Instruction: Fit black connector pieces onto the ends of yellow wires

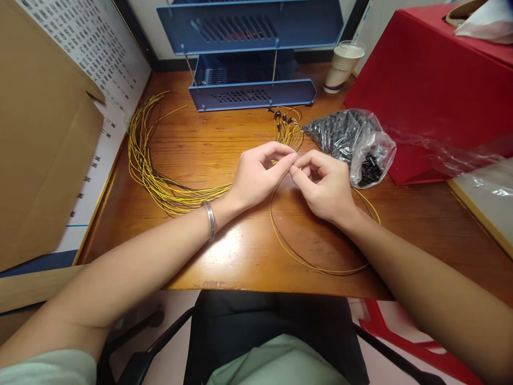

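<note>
My left hand (260, 174) and my right hand (323, 184) meet fingertip to fingertip over the middle of the table, both pinched closed. Between them runs a thin yellow-and-black wire (288, 251), which loops down toward the table's front edge and passes under my right forearm. Whatever else is at the fingertips is too small to make out. Just beyond the hands lie several wire ends with small black connectors (284, 122). A bundle of yellow and black wires (140, 155) curves from the left and passes behind my left wrist.
Right of my right hand, a clear plastic bag (340, 131) holds many small black parts. Blue tiered trays (252, 95) and a paper cup (342, 67) stand at the back. A red box (433, 96) is at the right, cardboard (44, 133) at the left.
</note>
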### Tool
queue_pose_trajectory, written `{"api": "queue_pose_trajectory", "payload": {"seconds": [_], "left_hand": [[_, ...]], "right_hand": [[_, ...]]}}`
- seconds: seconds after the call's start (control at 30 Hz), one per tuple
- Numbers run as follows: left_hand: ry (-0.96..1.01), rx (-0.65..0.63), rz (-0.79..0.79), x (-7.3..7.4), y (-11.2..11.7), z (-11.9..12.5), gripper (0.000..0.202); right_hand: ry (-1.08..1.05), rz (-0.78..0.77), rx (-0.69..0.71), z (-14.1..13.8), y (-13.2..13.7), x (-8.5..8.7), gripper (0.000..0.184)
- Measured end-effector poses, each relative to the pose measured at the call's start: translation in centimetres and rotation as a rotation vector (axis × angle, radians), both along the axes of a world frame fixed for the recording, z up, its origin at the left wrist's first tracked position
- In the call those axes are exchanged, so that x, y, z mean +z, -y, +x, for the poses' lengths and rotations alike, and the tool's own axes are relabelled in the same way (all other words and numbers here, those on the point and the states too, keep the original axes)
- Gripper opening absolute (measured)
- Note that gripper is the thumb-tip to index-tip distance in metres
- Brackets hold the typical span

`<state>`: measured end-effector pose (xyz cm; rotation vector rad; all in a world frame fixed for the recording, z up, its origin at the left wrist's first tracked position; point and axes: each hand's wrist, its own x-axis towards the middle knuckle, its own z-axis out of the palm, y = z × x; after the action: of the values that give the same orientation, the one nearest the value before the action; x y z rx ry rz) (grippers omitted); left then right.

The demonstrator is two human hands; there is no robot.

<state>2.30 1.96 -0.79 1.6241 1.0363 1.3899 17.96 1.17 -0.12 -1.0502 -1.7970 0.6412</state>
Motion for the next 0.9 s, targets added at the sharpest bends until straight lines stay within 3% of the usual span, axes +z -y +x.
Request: {"api": "queue_pose_trajectory", "payload": {"seconds": [0.47,0.9], "left_hand": [[-0.020,-0.042,0.026,-0.14,0.03,0.03,0.013],[-0.067,-0.058,0.057,-0.34,0.09,0.03,0.025]], "right_hand": [[0.015,-0.007,0.008,0.09,0.03,-0.02,0.019],[0.034,-0.029,0.011,0.18,0.08,0.08,0.019]]}}
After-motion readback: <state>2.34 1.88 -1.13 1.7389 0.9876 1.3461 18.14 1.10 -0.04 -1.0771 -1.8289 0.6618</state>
